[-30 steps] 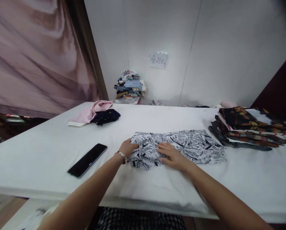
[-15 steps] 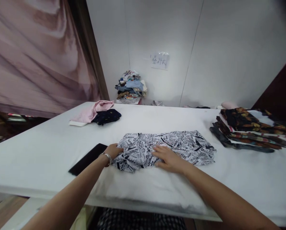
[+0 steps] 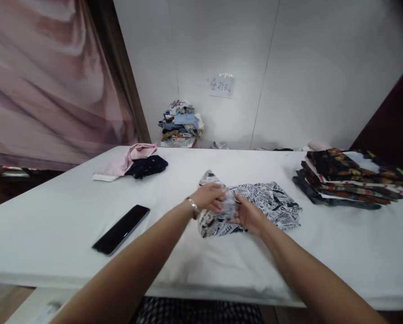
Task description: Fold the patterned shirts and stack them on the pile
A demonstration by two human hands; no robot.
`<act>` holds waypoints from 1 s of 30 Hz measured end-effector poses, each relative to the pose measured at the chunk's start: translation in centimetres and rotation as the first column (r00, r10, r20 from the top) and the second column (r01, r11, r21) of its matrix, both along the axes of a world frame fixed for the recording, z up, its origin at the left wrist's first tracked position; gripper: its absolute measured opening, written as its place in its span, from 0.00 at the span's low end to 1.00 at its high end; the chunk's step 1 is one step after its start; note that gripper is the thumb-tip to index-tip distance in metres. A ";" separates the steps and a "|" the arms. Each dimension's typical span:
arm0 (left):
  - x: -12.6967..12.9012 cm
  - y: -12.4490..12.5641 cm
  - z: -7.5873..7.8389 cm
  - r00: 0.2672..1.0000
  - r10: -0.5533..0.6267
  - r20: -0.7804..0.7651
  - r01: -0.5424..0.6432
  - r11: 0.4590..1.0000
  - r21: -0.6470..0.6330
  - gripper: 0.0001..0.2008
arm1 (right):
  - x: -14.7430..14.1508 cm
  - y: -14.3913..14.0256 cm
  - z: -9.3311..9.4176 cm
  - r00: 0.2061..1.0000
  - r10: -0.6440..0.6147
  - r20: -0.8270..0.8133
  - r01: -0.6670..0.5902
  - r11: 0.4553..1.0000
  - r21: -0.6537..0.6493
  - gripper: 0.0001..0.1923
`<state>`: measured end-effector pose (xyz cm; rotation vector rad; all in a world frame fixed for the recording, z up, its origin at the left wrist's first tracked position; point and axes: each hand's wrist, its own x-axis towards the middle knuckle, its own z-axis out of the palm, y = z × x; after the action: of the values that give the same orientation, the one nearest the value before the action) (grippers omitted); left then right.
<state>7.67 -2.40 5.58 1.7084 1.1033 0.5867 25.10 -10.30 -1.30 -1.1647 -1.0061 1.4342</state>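
Observation:
A black-and-white newspaper-print shirt (image 3: 275, 202) lies on the white table, its left part lifted and turned over toward the middle. My left hand (image 3: 208, 198), with a silver bracelet at the wrist, is closed on that lifted part, which is blurred by motion. Close beside it, my right hand (image 3: 250, 216) has its thumb above the cloth and its fingers partly hidden at the fold, gripping the shirt there. The shirt's right part lies flat on the table.
A black phone (image 3: 122, 229) lies left of my forearm. Behind it are a pink cloth (image 3: 120, 162) and a dark navy cloth (image 3: 147, 166). A stack of folded clothes (image 3: 343, 180) stands at the right. Beyond the white table (image 3: 53, 216), more clothes (image 3: 183, 121) are piled against the wall.
My left hand has moved right, carrying the shirt's left end over toward the middle. My right hand has shifted slightly right and turned from lying flat to gripping. The phone is now fully uncovered.

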 end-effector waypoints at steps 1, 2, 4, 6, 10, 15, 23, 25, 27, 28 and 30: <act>1.3 -0.3 -0.3 0.996 -0.061 0.069 0.065 0.996 -0.059 0.24 | 0.7 -0.1 -0.2 0.999 -0.030 -0.016 0.030 0.999 -0.023 0.30; 2.0 -0.5 -0.8 0.992 -0.079 0.097 0.085 0.994 -0.064 0.24 | 1.4 -0.1 -0.6 0.998 -0.061 -0.008 0.060 0.997 -0.037 0.30; 2.0 -0.4 -2.3 0.998 0.027 0.048 -0.031 0.996 0.086 0.20 | 2.8 -0.3 -1.6 0.992 -0.100 0.080 0.104 0.994 -0.042 0.27; 0.7 0.0 -4.1 0.980 0.195 -0.049 -0.179 0.956 0.234 0.18 | 4.0 -0.3 -2.9 0.965 -0.109 0.240 0.113 0.994 -0.004 0.25; -1.8 -0.4 -7.7 0.953 0.230 -0.196 -0.147 0.920 0.364 0.26 | 5.1 0.1 -4.5 0.867 -0.100 0.488 0.061 0.994 0.095 0.27; -1.5 -3.2 -10.1 0.952 0.032 -0.304 0.153 0.812 0.564 0.35 | 5.7 0.0 -3.7 0.841 -0.079 0.535 0.052 0.996 0.066 0.32; 0.2 -4.0 -9.4 0.883 0.052 -0.466 0.288 0.725 0.626 0.30 | 5.5 -0.3 -0.9 0.850 -0.083 0.520 0.138 0.988 -0.068 0.34; 0.1 -3.5 -8.9 0.888 0.060 -0.456 0.290 0.696 0.657 0.21 | 5.2 -0.3 -0.5 0.866 -0.086 0.493 0.135 0.989 -0.064 0.32; -0.2 -2.9 -8.6 0.892 0.092 -0.443 0.266 0.686 0.678 0.20 | 4.9 -0.4 -0.4 0.866 -0.087 0.493 0.136 0.989 -0.064 0.31; -0.4 -2.7 -8.6 0.893 0.111 -0.436 0.247 0.689 0.682 0.20 | 4.7 -0.6 -0.5 0.855 -0.072 0.513 0.133 0.988 -0.082 0.31; -1.0 -2.6 -8.9 0.898 0.130 -0.420 0.216 0.701 0.680 0.22 | 4.7 -0.8 -0.6 0.818 -0.020 0.575 0.122 0.983 -0.138 0.33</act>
<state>6.63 -4.96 -3.35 2.6569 1.2211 0.6675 29.77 -11.11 -1.92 -1.8092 -1.2428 1.1385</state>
